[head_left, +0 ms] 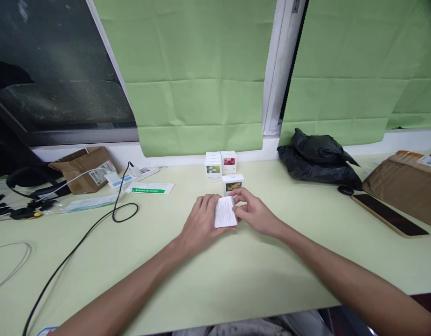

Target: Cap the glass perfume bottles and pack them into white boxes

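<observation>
A small white box [225,213] with lines of fine grey print faces up between my hands, just above or on the table; I cannot tell whether it touches. My left hand [200,217] wraps round its left side and underside. At its right edge, my right hand [253,212] grips with thumb and fingers bent. Just behind stands another white box [232,182] with a dark picture with yellow on its front, partly hidden by my right fingers. Farther back are white boxes with a white-flower picture [213,170] and a pink-red picture [229,162].
Black plastic bags [318,161], a phone [388,214], a mouse [345,190] and a cardboard parcel [404,186] lie to the right. On the left are an open carton [84,170], a black cable [75,249] and flat packets [150,188]. Green curtains [201,93] hang behind.
</observation>
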A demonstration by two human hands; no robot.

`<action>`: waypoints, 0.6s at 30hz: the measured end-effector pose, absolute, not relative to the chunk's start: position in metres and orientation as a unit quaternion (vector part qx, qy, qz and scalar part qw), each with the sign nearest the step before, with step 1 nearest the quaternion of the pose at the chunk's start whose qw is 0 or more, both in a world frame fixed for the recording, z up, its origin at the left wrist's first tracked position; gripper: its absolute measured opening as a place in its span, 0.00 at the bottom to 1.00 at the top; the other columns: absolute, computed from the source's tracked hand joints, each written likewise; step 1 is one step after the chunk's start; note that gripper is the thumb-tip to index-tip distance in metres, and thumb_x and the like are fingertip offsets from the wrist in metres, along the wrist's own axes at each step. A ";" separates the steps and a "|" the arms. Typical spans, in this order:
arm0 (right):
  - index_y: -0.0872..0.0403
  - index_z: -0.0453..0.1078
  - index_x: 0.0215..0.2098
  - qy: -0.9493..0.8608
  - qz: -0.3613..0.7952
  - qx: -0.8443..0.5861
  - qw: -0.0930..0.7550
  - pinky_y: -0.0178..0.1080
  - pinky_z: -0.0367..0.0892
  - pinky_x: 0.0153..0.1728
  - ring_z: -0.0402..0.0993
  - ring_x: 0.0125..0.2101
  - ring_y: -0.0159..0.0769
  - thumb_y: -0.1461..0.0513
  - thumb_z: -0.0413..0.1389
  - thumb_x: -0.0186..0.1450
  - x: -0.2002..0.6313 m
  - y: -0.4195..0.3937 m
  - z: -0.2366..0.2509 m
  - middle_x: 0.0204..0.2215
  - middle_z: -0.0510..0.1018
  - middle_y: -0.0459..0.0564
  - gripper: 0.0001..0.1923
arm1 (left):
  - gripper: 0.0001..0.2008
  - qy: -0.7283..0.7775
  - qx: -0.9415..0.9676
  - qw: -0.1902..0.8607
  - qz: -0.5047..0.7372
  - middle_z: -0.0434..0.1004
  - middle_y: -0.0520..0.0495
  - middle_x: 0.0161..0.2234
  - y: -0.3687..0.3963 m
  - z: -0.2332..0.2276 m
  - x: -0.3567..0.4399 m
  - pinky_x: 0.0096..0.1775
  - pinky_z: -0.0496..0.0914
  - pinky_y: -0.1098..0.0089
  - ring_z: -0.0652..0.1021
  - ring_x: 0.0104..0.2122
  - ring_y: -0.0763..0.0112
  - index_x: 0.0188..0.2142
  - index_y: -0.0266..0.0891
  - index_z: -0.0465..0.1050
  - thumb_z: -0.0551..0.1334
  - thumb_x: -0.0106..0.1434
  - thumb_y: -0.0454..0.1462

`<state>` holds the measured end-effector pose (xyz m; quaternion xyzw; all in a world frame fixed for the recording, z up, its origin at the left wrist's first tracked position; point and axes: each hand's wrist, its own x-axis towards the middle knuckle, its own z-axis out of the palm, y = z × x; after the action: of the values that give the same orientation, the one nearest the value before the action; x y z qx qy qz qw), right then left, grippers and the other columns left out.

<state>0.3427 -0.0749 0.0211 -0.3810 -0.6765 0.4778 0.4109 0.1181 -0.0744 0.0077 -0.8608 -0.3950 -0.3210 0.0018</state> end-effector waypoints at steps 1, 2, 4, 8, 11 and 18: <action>0.46 0.65 0.56 -0.680 0.468 -0.382 0.416 0.38 0.74 0.33 0.77 0.29 0.30 0.64 0.55 0.69 0.343 -0.076 0.023 0.46 0.76 0.46 0.17 | 0.36 -0.398 -0.859 -0.014 -0.322 0.72 0.39 0.55 -0.075 0.009 0.118 0.49 0.70 0.52 0.71 0.52 0.49 0.59 0.42 0.62 0.72 0.61 0.56; 0.45 0.64 0.57 -0.682 0.465 -0.375 0.421 0.38 0.73 0.33 0.77 0.29 0.31 0.65 0.54 0.69 0.343 -0.076 0.026 0.45 0.77 0.46 0.19 | 0.35 -0.403 -0.855 -0.033 -0.323 0.72 0.39 0.54 -0.075 0.011 0.117 0.48 0.71 0.53 0.71 0.51 0.49 0.58 0.43 0.63 0.72 0.61 0.55; 0.45 0.62 0.59 -0.681 0.483 -0.345 0.430 0.38 0.74 0.34 0.77 0.31 0.32 0.65 0.52 0.70 0.343 -0.078 0.032 0.42 0.78 0.45 0.20 | 0.35 -0.425 -0.838 -0.082 -0.333 0.72 0.40 0.54 -0.075 0.013 0.114 0.46 0.71 0.54 0.73 0.51 0.49 0.58 0.44 0.62 0.72 0.60 0.55; 0.43 0.63 0.61 -0.689 0.492 -0.296 0.442 0.44 0.77 0.40 0.78 0.37 0.36 0.64 0.47 0.74 0.345 -0.079 0.040 0.45 0.77 0.47 0.19 | 0.40 -0.465 -0.788 -0.199 -0.352 0.71 0.41 0.57 -0.077 0.016 0.110 0.49 0.72 0.54 0.74 0.56 0.48 0.62 0.46 0.58 0.74 0.58 0.55; 0.45 0.71 0.54 -0.748 0.354 -0.329 0.455 0.46 0.76 0.45 0.76 0.47 0.40 0.65 0.45 0.75 0.347 -0.080 0.039 0.57 0.72 0.51 0.17 | 0.39 -0.451 -0.765 -0.288 -0.359 0.71 0.41 0.60 -0.079 0.018 0.113 0.52 0.72 0.55 0.73 0.59 0.50 0.61 0.47 0.57 0.74 0.59 0.53; 0.42 0.71 0.60 -0.854 0.108 -0.316 0.399 0.59 0.67 0.61 0.61 0.65 0.50 0.67 0.49 0.75 0.346 -0.086 0.037 0.66 0.67 0.52 0.21 | 0.34 -0.468 -0.706 -0.368 -0.383 0.71 0.40 0.59 -0.083 0.015 0.123 0.50 0.75 0.57 0.77 0.55 0.54 0.57 0.46 0.57 0.72 0.61 0.53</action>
<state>0.3458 -0.0856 0.0372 -0.3159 -0.8542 0.1077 0.3987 0.1226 -0.0830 0.0155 -0.7060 -0.4685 -0.3827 -0.3684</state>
